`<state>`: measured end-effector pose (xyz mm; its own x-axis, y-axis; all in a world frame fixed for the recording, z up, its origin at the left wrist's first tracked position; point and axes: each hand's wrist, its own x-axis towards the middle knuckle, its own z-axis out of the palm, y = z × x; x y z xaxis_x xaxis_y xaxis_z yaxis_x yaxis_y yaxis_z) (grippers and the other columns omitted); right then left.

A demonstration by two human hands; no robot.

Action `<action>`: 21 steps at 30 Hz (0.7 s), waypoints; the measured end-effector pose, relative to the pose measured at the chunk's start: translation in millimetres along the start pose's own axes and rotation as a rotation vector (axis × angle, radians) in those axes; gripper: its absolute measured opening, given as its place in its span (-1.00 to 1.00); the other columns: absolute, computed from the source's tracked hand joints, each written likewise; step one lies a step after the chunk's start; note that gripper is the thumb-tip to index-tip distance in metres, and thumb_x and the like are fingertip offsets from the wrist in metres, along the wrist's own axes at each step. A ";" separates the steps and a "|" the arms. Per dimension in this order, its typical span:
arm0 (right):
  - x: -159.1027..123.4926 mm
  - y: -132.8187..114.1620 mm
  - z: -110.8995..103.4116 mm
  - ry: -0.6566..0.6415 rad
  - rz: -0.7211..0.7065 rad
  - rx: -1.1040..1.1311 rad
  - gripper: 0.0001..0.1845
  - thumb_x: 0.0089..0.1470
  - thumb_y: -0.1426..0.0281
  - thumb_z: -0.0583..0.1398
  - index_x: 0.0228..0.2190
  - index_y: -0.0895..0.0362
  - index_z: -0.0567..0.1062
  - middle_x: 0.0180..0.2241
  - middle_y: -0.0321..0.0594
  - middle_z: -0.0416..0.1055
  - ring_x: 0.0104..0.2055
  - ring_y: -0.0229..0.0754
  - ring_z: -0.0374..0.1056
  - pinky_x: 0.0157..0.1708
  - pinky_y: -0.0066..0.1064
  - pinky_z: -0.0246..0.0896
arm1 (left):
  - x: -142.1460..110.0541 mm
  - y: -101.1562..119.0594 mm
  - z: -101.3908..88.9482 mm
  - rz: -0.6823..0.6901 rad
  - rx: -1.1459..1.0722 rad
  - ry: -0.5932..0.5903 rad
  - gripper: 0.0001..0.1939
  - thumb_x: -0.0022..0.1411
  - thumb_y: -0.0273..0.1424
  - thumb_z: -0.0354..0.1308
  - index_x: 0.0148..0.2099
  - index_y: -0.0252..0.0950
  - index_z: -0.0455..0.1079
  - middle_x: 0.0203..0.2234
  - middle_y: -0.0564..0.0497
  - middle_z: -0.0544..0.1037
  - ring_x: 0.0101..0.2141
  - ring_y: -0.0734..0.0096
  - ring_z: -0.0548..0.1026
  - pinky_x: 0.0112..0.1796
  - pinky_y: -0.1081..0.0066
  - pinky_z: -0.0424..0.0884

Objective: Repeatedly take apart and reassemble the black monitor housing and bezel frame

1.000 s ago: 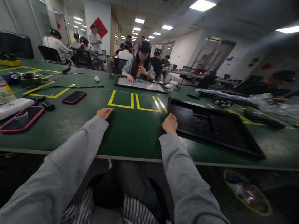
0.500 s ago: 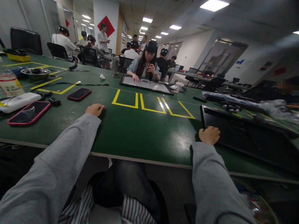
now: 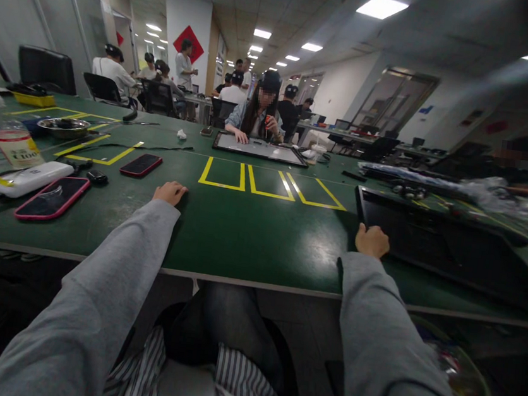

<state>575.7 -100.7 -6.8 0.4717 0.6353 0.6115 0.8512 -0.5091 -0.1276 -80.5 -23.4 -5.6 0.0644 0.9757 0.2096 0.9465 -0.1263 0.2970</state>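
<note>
My left hand lies on the green table, fingers loosely flat, holding nothing. My right hand sits at the near left corner of a large black panel that lies flat on the table to the right. Its fingers curl over that corner's edge. Both arms wear grey sleeves. Yellow tape boxes mark the table between and beyond my hands.
To the left lie two red-cased phones, a white power bank, a labelled bottle and a metal bowl. Across the table a person works on a white-framed panel. A bin stands under the table's right side.
My right hand moved to the right with the black panel, uncovering a third yellow tape box. The left hand stayed in place. Over the last half second little moved.
</note>
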 end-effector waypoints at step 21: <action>-116.0 -195.6 -79.8 -0.256 -0.932 0.298 -0.46 0.34 0.01 -0.05 -0.19 0.15 0.51 -0.29 -0.09 0.56 -0.29 -0.12 0.45 -0.35 -0.40 0.07 | 18.9 -34.8 -5.7 -0.176 -0.449 0.198 -0.50 0.41 -0.19 -0.19 0.11 -0.27 0.47 -0.07 -0.04 0.63 -0.15 0.34 0.58 0.00 0.34 0.41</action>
<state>336.1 -121.1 9.6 -0.4052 0.8292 0.3851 0.9118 0.3971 0.1043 -114.0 -1.5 -6.6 -0.1860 0.9418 0.2801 0.7061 -0.0701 0.7047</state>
